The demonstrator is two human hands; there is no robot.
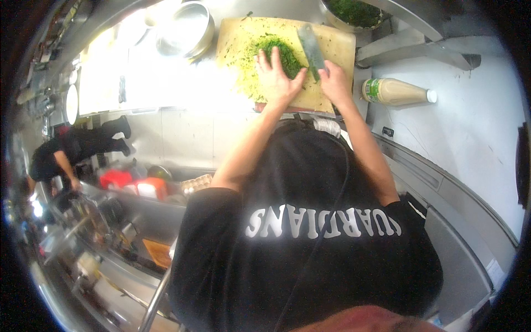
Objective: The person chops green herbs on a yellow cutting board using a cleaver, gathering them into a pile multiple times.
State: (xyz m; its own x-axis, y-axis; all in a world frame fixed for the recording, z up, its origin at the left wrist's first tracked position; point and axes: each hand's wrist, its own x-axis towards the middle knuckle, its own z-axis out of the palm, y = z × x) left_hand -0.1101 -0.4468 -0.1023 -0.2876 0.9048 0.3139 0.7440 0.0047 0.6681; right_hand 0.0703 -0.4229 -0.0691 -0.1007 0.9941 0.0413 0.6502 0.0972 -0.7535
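Observation:
A wide kitchen knife (310, 47) is in my right hand (334, 82), its blade smeared with green bits and lying over the right part of a yellowish cutting board (338, 45). My left hand (277, 79) rests with spread fingers on a heap of finely chopped green herbs (290, 60) at the board's middle. Herb bits are scattered around the heap, mostly to its left. A reddish edge shows under the board's near side.
Beyond the board's left side stands a metal bowl (184, 31); another bowl holding greens (356, 12) is at the far right. A bottle of pale sauce (396, 91) lies to the right. Behind on the left are a person in dark clothes (74, 149) and an egg tray (197, 182).

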